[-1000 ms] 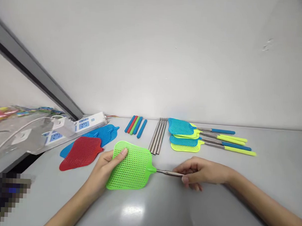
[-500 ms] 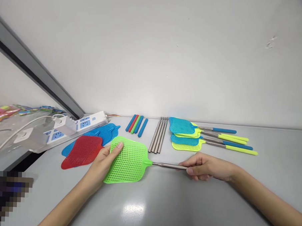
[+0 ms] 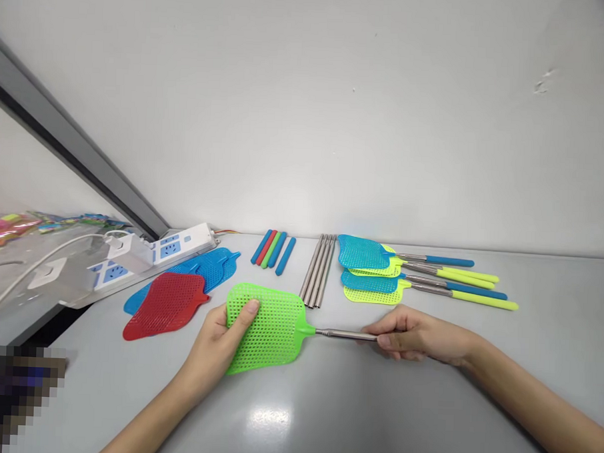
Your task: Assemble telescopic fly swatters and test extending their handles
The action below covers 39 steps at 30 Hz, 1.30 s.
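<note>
My left hand (image 3: 222, 336) grips the left edge of a bright green fly swatter head (image 3: 272, 329), thumb on top and fingers hidden beneath. A metal rod (image 3: 344, 334) joins the head's neck at its right. Closed around the rod's far end is my right hand (image 3: 412, 335), with the thumb in front; the rod's tip is hidden in it. Red swatter heads (image 3: 165, 307) lie left of my left hand, overlapping blue heads (image 3: 215, 266). Behind the green head are several loose metal rods (image 3: 317, 270) and several blue, red and green handle grips (image 3: 273, 250).
At the back right lie several assembled blue and yellow fly swatters (image 3: 374, 286). A white power strip (image 3: 171, 247) with plugged-in adapters and cables stands along the left side. Plastic-wrapped items (image 3: 11, 230) are beyond it, and a pale wall (image 3: 361, 122) rises behind the table.
The green swatter head and my left hand have moved right, toward my right hand. Less of the metal rod shows between the hands. My right hand has barely moved.
</note>
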Each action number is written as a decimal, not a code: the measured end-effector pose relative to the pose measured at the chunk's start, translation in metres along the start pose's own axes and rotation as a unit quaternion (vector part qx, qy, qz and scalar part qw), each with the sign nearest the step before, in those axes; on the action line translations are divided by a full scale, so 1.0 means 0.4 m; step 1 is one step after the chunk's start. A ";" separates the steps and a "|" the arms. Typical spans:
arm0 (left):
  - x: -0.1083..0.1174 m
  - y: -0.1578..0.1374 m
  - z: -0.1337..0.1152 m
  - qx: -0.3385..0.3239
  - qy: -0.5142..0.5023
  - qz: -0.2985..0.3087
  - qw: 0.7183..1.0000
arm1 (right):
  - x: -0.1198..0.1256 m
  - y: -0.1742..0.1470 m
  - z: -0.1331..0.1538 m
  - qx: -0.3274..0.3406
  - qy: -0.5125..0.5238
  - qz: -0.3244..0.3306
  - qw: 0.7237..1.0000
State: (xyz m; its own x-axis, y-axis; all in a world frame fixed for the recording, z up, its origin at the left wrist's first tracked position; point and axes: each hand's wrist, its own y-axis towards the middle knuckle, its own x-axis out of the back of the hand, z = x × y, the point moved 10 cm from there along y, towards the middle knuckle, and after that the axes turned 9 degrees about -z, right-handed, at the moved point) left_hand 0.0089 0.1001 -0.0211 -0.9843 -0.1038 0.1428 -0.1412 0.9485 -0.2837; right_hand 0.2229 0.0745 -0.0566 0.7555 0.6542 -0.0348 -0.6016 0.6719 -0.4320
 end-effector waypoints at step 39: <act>-0.032 -0.054 0.045 0.278 -0.090 0.052 0.955 | -0.006 0.014 0.008 0.009 0.065 -0.006 0.998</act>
State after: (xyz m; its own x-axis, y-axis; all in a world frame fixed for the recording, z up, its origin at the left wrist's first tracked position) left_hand 0.0228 0.0754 -0.0339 -0.9911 -0.1159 -0.0652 -0.0272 0.6566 -0.7538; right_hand 0.2170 0.0778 -0.0561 0.7886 0.5972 -0.1464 -0.5968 0.6861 -0.4160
